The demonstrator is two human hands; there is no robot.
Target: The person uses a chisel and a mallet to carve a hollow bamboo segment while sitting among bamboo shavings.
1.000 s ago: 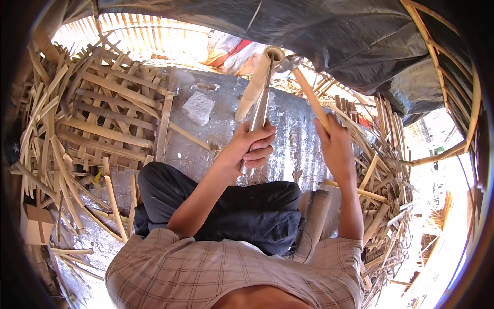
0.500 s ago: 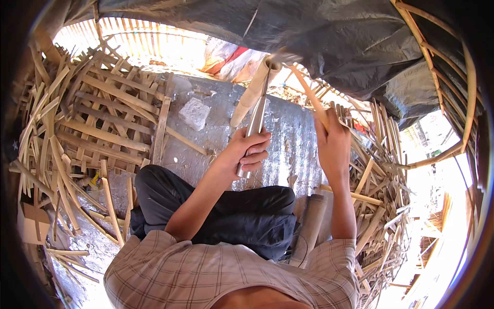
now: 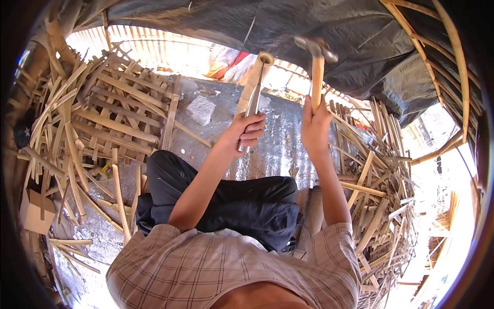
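Note:
My left hand (image 3: 244, 132) is closed around the silver, tube-like handle of a pointed metal blade (image 3: 253, 100). The blade's narrow dark end reaches up to the open rim of a bamboo tube (image 3: 249, 86). That tube leans away from me, its hollow end upward; its lower part is partly behind the blade and my fist. To the right, my right hand (image 3: 315, 129) grips a claw hammer (image 3: 318, 77) by its wooden handle. The hammer head is raised, apart from the bamboo and the blade, and slightly blurred.
A lattice of woven bamboo strips (image 3: 116, 116) lies at the left, beside long loose slats. Split bamboo pieces (image 3: 373, 206) are heaped at the right. A pale stone block (image 3: 200, 110) rests on the grey sheet ahead. Dark tarpaulin (image 3: 355, 56) hangs overhead; a cardboard box (image 3: 37, 212) sits far left.
The hammer head, a blur by the bamboo's top before, is now up and to the right, its handle more upright. My left hand still holds the blade at the bamboo tube.

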